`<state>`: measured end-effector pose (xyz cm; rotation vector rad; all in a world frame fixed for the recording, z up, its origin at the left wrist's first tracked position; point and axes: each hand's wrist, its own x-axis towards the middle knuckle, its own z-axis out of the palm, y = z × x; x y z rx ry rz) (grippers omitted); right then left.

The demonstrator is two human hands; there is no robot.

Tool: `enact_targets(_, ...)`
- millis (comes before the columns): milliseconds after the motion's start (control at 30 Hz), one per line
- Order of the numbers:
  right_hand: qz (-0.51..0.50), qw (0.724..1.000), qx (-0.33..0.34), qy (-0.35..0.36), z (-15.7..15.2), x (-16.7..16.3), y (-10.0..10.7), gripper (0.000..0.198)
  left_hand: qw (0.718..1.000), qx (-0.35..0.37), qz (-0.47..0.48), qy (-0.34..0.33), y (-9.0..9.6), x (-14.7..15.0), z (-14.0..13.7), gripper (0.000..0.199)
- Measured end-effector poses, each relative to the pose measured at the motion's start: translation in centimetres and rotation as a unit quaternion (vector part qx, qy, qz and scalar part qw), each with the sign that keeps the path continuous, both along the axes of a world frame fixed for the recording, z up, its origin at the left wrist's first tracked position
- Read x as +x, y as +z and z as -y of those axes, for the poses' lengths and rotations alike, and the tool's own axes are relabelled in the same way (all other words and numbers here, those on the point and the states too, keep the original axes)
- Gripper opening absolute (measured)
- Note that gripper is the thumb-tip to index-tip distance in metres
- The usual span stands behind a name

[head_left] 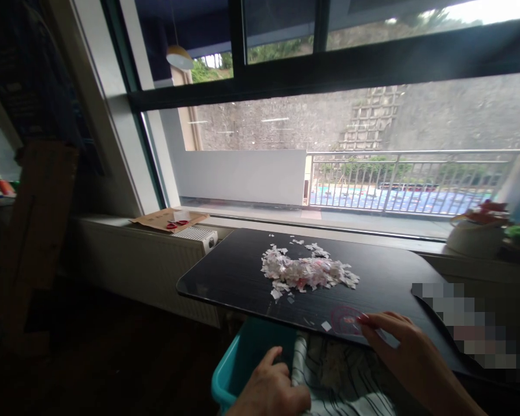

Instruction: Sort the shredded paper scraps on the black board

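My right hand [392, 335] pinches the edge of a clear, pink-rimmed round plastic piece [345, 319], which lies low over the front edge of the black table [229, 266]. A small white paper square [326, 326] is just left of it. Farther back, a loose heap of torn white and pinkish paper scraps [307, 271] spreads over the table. Below the table edge, my left hand [275, 384] hovers at a teal bin [231, 361]. Its index finger is stretched out and the others are loosely curled; nothing shows in it. The bin's bottom is hidden.
Red-handled scissors [177, 223] lie on brown cardboard [160, 218] by the radiator [195, 237]. A pale pot [476, 234] stands on the sill at right. Striped cloth [355, 381] covers my lap beside the bin. A large window spans the back.
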<state>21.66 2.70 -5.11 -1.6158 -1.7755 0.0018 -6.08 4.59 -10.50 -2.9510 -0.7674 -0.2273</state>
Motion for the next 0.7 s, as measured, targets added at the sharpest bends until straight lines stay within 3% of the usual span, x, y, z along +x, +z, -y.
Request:
enact_targets(333, 0.019, 0.999, 0.029, 0.022, -0.8, -1.4, 0.1, 0.021, 1.000, -0.007, 0.006, 0.004, -0.1, -0.1, -0.3, 0.005)
enact_targets(567, 0.058, 0.997, 0.027, 0.031, 1.6, 0.3, -0.3, 0.018, 1.000, -0.020, 0.015, 0.002, 0.7, -0.1, 0.0, 0.003)
enact_targets(700, 0.034, 0.998, 0.033, 0.028, 0.5, -0.6, 0.0, 0.022, 1.000, -0.003, 0.016, 0.001, -0.5, 0.1, -0.5, 0.004)
